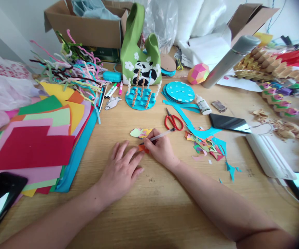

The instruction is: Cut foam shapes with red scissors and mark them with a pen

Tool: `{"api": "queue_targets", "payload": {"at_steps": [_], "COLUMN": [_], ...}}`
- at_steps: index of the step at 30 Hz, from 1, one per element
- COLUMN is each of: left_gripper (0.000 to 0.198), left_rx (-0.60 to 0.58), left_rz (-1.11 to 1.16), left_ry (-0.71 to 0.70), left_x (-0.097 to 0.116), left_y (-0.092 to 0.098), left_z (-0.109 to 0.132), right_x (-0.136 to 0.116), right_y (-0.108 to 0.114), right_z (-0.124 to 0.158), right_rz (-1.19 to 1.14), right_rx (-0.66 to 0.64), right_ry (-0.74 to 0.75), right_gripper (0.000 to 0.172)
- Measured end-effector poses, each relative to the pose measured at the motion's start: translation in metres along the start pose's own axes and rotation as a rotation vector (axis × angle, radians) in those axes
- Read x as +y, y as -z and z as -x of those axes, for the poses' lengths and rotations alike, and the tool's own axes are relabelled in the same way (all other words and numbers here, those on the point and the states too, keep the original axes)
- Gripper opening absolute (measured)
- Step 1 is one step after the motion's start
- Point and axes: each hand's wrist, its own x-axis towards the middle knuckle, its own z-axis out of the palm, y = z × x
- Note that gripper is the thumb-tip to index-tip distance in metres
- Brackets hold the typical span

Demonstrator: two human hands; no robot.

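Observation:
In the head view, my right hand (pixel 160 148) is closed round a pen (pixel 162 135) with a clear barrel, its tip down at a small orange paper piece (pixel 144 148). My left hand (pixel 123 169) lies flat with fingers stretched, its fingertips at the left edge of that orange piece. Just beyond my hands are small cut paper shapes (pixel 138 132) in pale green and yellow, partly hidden by the right hand. Red-handled scissors (pixel 174 121) rest on the table past the pen. The orange piece is mostly covered by my fingers.
Coloured paper sheets (pixel 32 145) are piled at left beside a phone (pixel 2 200). Paper scraps (pixel 207 145), a glue bottle (pixel 203 105), another phone (pixel 229 123) and a white device (pixel 270 155) lie right. Behind stand a blue disc with twisted stems (pixel 140 98), a panda bag (pixel 141 58) and a flask (pixel 229 62).

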Motion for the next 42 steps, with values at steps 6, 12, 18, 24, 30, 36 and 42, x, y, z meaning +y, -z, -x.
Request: {"api": "queue_targets", "payload": {"at_steps": [6,12,18,24,30,36,42], "left_gripper": [0.041,0.04,0.04,0.04,0.041,0.042,0.041], "left_rx": [0.003,-0.006,-0.011,-0.013,-0.014,-0.006,0.003], "left_rz": [-0.005,-0.004,-0.007,-0.011,-0.009,-0.005,-0.003], "left_ry": [0.009,0.014,0.021,0.015,0.017,0.016,0.015], "left_x": [0.0005,0.0015,0.0013,0.0008,0.001,0.0007,0.0006], "left_y": [-0.0005,0.0015,0.0013,0.0004,0.0006,0.0004,0.0003], "left_z": [0.0004,0.0,0.0,0.0005,0.0008,0.0003,0.0005], "right_x": [0.0012,0.0019,0.002,0.0024,0.0028,0.0028,0.0029], "right_y": [-0.0013,-0.0014,-0.0018,-0.0017,-0.0018,-0.0022,-0.0019], "right_z": [0.0003,0.0002,0.0006,0.0001,0.0004,0.0005,0.0012], "right_rz": [-0.003,-0.013,-0.01,-0.013,-0.017,-0.021,-0.032], "right_rx": [0.009,0.012,0.015,0.016,0.02,0.016,0.024], "right_ry": [-0.012,-0.015,-0.018,-0.016,-0.018,-0.018,-0.017], "right_gripper": [0.015,0.013,0.014,0.013,0.013,0.013,0.014]}}
